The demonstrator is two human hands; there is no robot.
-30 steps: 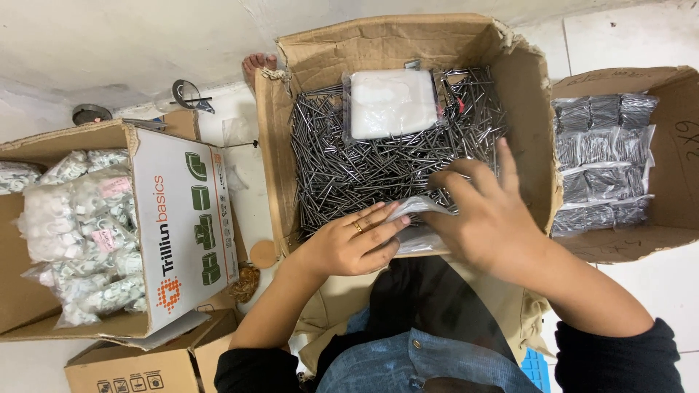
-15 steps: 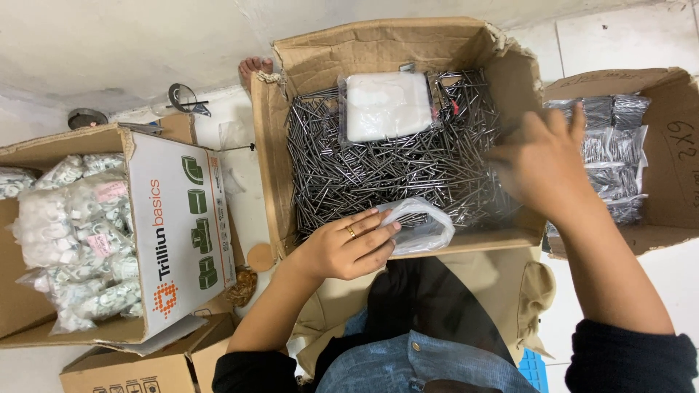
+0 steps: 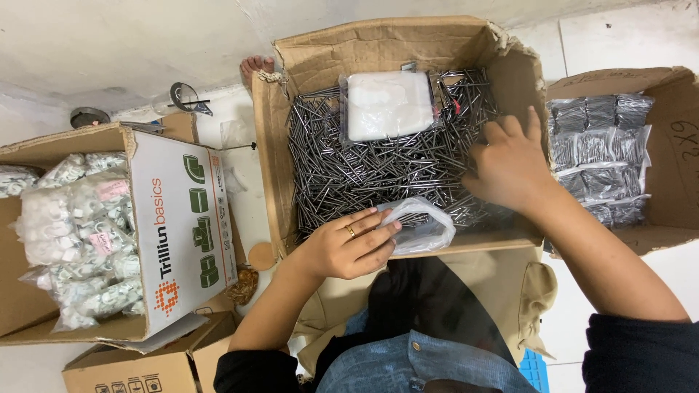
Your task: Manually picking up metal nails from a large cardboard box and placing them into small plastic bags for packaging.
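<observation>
Both hands work over the open cardboard box (image 3: 277, 145) of loose steel nails (image 3: 364, 175). Left hand (image 3: 346, 247) rests at the box's near edge, palm down, fingers curled and pinching the mouth of a small clear plastic bag (image 3: 422, 225), which lies against the near wall. Right hand (image 3: 510, 167) reaches across to the box's right side, wrist bent, fingers spread and pressed down into the nails; whether it grips any cannot be told. A white packet (image 3: 386, 105) lies on the nails at the far side. Another box (image 3: 655, 145) to the right holds bagged nails.
</observation>
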